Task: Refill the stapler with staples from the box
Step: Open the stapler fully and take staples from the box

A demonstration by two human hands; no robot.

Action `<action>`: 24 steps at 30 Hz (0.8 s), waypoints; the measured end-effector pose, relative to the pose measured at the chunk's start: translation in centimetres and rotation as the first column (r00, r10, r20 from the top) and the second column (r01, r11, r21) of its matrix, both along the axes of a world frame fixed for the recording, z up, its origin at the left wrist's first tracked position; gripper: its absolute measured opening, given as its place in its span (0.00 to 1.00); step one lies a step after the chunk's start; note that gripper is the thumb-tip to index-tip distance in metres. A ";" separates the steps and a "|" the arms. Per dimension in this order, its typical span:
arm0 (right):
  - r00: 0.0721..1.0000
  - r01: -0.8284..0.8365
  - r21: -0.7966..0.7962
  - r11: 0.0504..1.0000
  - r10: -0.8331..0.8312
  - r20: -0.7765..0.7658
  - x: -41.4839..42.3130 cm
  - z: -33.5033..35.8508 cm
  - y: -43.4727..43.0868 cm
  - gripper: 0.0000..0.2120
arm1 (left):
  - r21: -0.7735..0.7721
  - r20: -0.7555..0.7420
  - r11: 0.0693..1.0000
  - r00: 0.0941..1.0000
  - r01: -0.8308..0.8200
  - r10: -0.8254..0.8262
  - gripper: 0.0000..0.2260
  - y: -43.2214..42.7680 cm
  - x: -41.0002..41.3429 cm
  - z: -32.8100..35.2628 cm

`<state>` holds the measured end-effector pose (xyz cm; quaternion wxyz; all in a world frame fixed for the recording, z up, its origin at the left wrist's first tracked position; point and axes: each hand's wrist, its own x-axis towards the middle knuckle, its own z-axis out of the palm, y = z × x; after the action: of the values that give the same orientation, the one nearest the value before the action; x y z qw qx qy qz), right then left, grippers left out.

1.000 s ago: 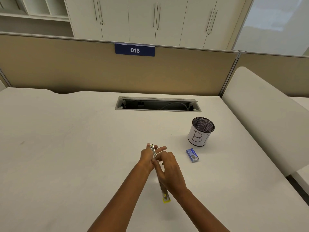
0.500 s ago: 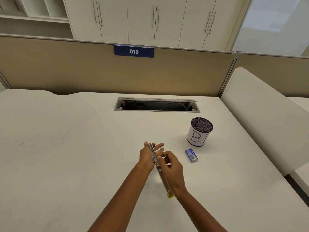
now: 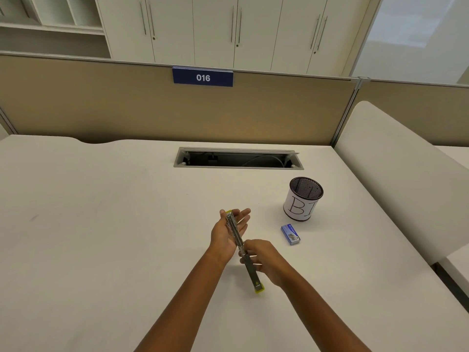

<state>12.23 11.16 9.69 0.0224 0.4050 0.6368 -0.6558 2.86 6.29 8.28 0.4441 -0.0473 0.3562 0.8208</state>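
Observation:
The stapler (image 3: 234, 231) is swung fully open into one long strip, metal magazine at the far end and a grey arm with a yellow tip (image 3: 259, 288) pointing toward me. My left hand (image 3: 227, 236) cradles the magazine half in its palm, fingers spread. My right hand (image 3: 265, 259) pinches the stapler at its hinge in the middle. The small blue staple box (image 3: 290, 234) lies shut on the white desk, to the right of my hands and apart from them.
A black mesh pen cup (image 3: 303, 198) with a white label stands just behind the staple box. A cable slot (image 3: 238, 160) is cut into the desk (image 3: 101, 237) farther back. A tan partition with a "016" sign (image 3: 203, 77) closes off the rear; a white divider (image 3: 401, 174) bounds the right.
My right hand has slid back along the stapler from the magazine to the hinge. The magazine now lies uncovered in my left palm. The box has not moved.

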 end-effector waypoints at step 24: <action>0.930 0.232 0.669 0.706 0.040 -0.365 0.2 -2.4 0.0 0.05 | 0.143 0.177 0.980 0.978 -0.137 0.111 0.25 0.7 1.1 -0.1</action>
<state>12.45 11.13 7.28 -0.2822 0.2916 0.8086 -0.4260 3.92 6.99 8.22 0.4226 -0.1041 0.2493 0.8651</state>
